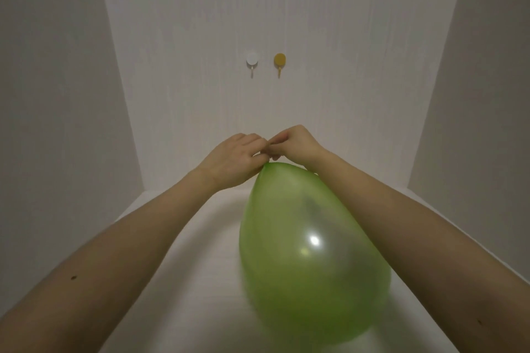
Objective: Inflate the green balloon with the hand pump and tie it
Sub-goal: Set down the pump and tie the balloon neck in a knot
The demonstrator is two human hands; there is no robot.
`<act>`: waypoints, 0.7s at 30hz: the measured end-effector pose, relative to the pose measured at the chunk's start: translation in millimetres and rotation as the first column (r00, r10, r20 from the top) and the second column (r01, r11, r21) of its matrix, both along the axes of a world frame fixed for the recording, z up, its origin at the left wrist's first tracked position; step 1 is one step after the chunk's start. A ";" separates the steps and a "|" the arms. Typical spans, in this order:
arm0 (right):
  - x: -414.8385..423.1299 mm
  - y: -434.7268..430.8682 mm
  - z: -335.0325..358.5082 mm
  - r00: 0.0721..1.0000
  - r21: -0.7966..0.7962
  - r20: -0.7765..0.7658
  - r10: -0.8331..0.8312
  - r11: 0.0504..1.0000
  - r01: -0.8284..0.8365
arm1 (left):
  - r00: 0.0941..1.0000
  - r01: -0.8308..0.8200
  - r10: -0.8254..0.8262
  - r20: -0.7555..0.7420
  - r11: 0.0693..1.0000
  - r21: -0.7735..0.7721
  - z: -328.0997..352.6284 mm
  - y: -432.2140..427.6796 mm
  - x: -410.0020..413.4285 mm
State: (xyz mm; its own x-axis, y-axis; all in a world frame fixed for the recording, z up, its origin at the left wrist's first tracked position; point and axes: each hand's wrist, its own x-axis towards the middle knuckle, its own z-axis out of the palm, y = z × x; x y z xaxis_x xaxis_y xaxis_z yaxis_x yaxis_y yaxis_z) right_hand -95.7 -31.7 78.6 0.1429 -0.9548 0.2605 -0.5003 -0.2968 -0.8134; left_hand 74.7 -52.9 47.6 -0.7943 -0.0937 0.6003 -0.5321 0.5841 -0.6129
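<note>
Green balloon (312, 252) fully inflated, lying on white table (200, 281), round end toward near edge, narrow end pointing to far edge. Left hand (232, 160) and right hand (298, 146) meet at narrow end, fingertips touching, each grip pinched tight on neck. Neck itself hidden by fingers. White hook (252, 61) and yellow hook (279, 62) side by side on back wall.

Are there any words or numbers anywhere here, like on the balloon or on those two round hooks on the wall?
None: no words, numbers or signs show anywhere.
Green balloon: plain, only a glare spot.
White hook: blank.
Yellow hook: blank.
Walls and table: bare white.
</note>
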 end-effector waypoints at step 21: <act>1.9 10.3 -16.1 0.955 0.110 -0.051 -0.293 0.949 0.297 | 0.401 0.857 0.678 -0.617 -0.039 0.514 -9.1 18.3 -14.7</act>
